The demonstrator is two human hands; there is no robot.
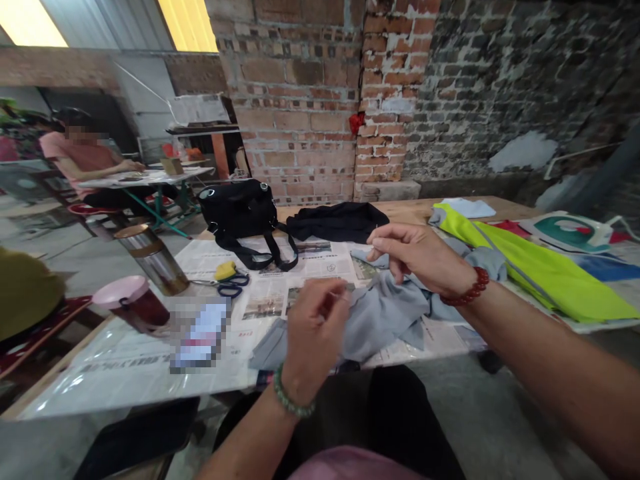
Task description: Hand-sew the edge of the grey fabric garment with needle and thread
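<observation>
My left hand [313,333], with a green bead bracelet at the wrist, is raised over the near part of a grey cloth garment [383,317]. Its fingers are curled into a pinch, and what they hold is too small to make out. Higher and to the right is my right hand [420,257], wearing a red bead bracelet. Thumb and forefinger are pressed together there, also on something too fine to name. The garment lies crumpled on the newspaper-covered table [135,367] below both hands.
Blue-handled scissors [233,285], a steel tumbler [153,257], a pink-lidded cup [137,303] and a black bag [240,210] stand or lie leftward. Black cloth [340,220] is behind. Rightward are a yellow vest [545,267] and an iron [567,230]. A person [83,157] sits far left.
</observation>
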